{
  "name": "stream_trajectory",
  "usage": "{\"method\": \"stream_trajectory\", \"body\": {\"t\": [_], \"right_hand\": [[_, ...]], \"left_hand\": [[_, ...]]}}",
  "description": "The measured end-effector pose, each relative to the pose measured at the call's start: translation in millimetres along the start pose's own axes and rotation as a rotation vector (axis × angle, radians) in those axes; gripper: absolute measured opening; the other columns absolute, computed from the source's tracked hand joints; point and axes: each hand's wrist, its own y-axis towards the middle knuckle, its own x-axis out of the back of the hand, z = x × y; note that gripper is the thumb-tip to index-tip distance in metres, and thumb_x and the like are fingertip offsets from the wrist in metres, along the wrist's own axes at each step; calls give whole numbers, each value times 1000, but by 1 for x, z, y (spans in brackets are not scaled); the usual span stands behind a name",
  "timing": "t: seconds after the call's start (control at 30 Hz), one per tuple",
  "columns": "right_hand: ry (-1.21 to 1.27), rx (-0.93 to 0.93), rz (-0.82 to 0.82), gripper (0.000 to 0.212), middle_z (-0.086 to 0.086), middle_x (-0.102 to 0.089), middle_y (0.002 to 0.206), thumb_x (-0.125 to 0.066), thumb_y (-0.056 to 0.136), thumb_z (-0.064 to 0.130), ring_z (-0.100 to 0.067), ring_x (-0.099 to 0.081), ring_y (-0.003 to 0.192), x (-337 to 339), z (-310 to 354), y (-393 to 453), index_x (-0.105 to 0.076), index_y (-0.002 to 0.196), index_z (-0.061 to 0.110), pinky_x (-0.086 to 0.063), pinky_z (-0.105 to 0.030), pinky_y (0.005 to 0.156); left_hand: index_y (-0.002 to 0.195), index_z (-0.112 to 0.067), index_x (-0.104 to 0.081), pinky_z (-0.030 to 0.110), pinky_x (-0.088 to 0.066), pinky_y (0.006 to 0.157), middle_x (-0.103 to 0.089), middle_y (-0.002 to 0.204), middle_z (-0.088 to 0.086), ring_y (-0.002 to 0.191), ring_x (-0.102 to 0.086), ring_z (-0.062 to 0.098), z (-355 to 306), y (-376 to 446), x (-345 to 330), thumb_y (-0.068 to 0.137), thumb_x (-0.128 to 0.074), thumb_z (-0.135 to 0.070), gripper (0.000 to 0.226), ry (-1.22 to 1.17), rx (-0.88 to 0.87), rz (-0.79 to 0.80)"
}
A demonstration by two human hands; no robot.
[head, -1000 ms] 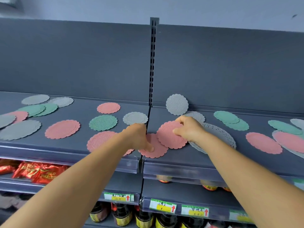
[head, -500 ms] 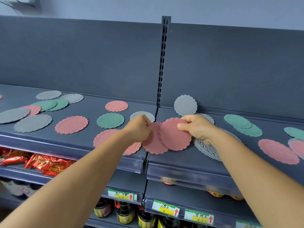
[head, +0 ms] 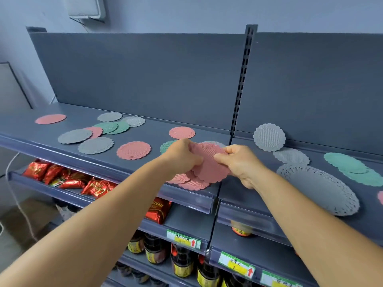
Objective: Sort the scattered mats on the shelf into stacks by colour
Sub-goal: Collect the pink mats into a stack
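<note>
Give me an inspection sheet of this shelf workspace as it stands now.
Surface: grey top shelf, two bays split by a slotted upright.
Job's things: pink, green and grey mats scattered; pink mats lifted in both hands above more pink mats at the front edge.
Clutter: large grey lace doily; one grey mat leaning on the back panel.
Grippers: left hand and right hand shut on the pink mats.
Cables: white cable at far left.
Surroundings: red packets and bottles on lower shelves.
</note>
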Motion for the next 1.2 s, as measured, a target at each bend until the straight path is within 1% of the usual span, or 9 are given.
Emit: {"method": "stream_trajectory", "body": {"t": [0.2, 0.4, 0.47, 0.53, 0.73, 0.8, 0.93, 1.07, 1.2], "right_hand": [[-175, -6, 63, 22, -7, -65, 92, -62, 85, 9, -20, -58, 82, -34, 12, -2, -67, 105, 3, -49, -32, 82], [-478, -114, -2, 44, -6, -61, 107, -66, 80, 10, -26, -61, 93, -48, 18, -11, -57, 123, 14, -50, -30, 80], [-570, -149, -10, 23, -4, -44, 74, -65, 71, 3, -23, -39, 64, -54, 19, -15, -63, 90, 14, -33, -26, 57], [-639, -185, -35, 36, -1, -22, 63, -61, 65, 0, -20, -18, 61, -58, 23, -18, -33, 58, 21, -15, -28, 52], [-583, -273, -113, 32, -2, -30, 57, -61, 71, -2, -18, -26, 52, -62, 32, -23, -38, 52, 12, -20, -24, 45], [-510, -257, -149, 11, -9, -59, 72, -61, 74, -3, -27, -54, 62, -63, 30, -23, -68, 81, 3, -44, -27, 53], [-291, -246, -263, 39, -9, -63, 124, -55, 90, 6, -29, -63, 107, -64, 29, -26, -59, 128, 14, -52, -33, 76], [-102, -189, -332, 38, -4, -63, 124, -45, 96, 9, -22, -58, 103, -74, 35, -25, -57, 131, 18, -51, -34, 82], [123, -151, -309, 32, 2, -67, 94, -44, 99, 14, -18, -65, 89, -91, 54, -25, -60, 126, 16, -54, -30, 71]], "left_hand": [[86, -12, -53, 35, -59, 66, -64, 79, 9, 65, -67, 27, 30, 8, 33, 87, -57, -6, 6, 119, 43, -38], [98, -6, -52, 32, -59, 59, -65, 78, 14, 57, -65, 27, 53, 24, 59, 86, -57, -1, 14, 130, 74, 64], [91, -8, -53, 28, -58, 55, -68, 76, 15, 57, -67, 26, 56, 25, 62, 86, -58, -2, 10, 156, 80, 121], [83, -9, -57, 37, -61, 71, -73, 87, 19, 74, -72, 33, 57, 29, 62, 84, -62, -6, 6, 182, 58, 137], [95, -3, -64, 43, -60, 79, -73, 95, 19, 86, -73, 31, 66, 39, 61, 75, -71, -14, 25, 222, 37, 184], [94, -1, -66, 41, -61, 77, -73, 94, 18, 81, -73, 29, 68, 42, 62, 76, -71, -13, 22, 219, 40, 200], [94, -2, -61, 34, -59, 67, -71, 93, 18, 67, -64, 25, 70, 44, 66, 79, -68, -10, 18, 109, 48, 216], [89, -3, -59, 40, -60, 74, -67, 89, 18, 70, -62, 26, 77, 46, 78, 82, -64, -6, 9, -167, 45, 277], [96, -6, -56, 31, -53, 59, -57, 83, 9, 64, -54, 19, 78, 43, 92, 88, -60, -3, 9, -370, 42, 270]]}}
